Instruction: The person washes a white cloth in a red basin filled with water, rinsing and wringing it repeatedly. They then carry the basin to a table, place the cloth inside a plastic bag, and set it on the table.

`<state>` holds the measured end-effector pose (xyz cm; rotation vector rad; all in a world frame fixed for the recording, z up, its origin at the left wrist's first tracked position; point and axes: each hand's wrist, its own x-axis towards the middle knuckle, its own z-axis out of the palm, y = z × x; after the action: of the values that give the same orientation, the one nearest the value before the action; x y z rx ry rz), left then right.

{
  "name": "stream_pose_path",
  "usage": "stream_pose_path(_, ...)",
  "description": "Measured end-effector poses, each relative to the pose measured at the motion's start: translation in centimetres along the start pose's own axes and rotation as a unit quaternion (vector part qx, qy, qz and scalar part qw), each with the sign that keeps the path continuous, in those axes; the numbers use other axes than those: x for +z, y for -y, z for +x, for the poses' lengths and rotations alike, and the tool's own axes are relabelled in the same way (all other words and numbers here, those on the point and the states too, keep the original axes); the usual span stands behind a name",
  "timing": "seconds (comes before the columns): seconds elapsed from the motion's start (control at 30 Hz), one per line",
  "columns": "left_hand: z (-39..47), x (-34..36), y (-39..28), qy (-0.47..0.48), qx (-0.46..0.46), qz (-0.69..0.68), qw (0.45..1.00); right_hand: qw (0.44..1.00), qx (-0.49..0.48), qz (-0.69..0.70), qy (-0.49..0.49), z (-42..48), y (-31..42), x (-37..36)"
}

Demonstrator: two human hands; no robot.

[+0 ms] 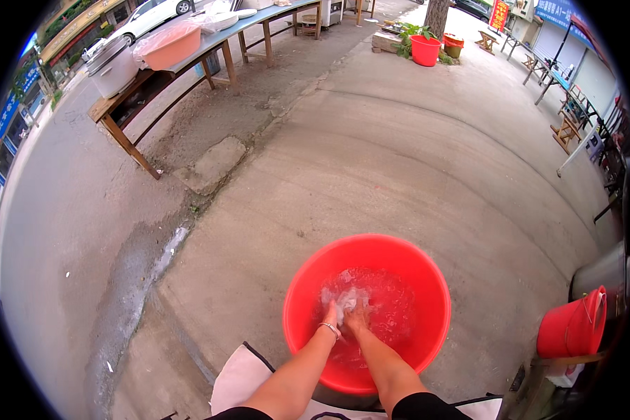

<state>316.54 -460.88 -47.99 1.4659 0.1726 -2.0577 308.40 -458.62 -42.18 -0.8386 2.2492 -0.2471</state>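
A large round red plastic basin (pixel 429 294) stands on the concrete in front of me, with rippling water (pixel 395 307) in its bottom. Both hands reach down into it, close together. My left hand (pixel 333 318), with a silver-coloured bracelet (pixel 329 330) at the wrist, lies at the left of a whitish, glistening patch (pixel 349 298). On the other side of that patch is my right hand (pixel 358 317), its fingers partly under the surface. Splashing blurs the patch, so I cannot tell if it is foam or a wet white thing, nor whether either hand grips it.
At the right stands a red bucket (pixel 569 325) with a wire handle. A long table (pixel 247 23) at the upper left bears a lidded white pot (pixel 113 68), a plastic-covered pink tub (pixel 173 47) and white plates. Another red bucket (pixel 425 51) stands by a tree trunk (pixel 437 18).
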Motion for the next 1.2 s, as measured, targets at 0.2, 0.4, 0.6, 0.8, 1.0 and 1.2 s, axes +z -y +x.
stream_pose_path(0.2,-0.4,-0.2,-2.5,0.193,-0.038,-0.091,0.976,0.936,-0.307,0.128,0.119,-4.5,4.4,-4.3)
stream_pose_path(0.4,0.8,1.9,-0.5,0.529,-0.087,-0.168,0.828,0.948,-0.315,0.028,0.028,-5.2,5.3,-7.0)
stream_pose_path(0.6,-0.6,4.6,1.3,0.095,0.052,0.180,0.978,0.988,-0.145,0.045,-0.024,-1.2,1.2,-9.8)
stream_pose_path(0.8,-4.2,4.3,0.0,0.087,0.165,0.383,0.905,0.996,-0.077,0.024,-0.041,0.3,-2.2,-11.1)
stream_pose_path(1.0,-11.3,8.3,-5.4,-0.014,0.412,0.748,0.520,0.981,-0.073,-0.169,0.067,0.1,-2.2,-10.7)
stream_pose_path(1.2,-14.4,9.4,-13.2,-0.185,0.598,0.689,0.366,0.906,-0.325,-0.272,0.017,-1.9,2.7,-14.5)
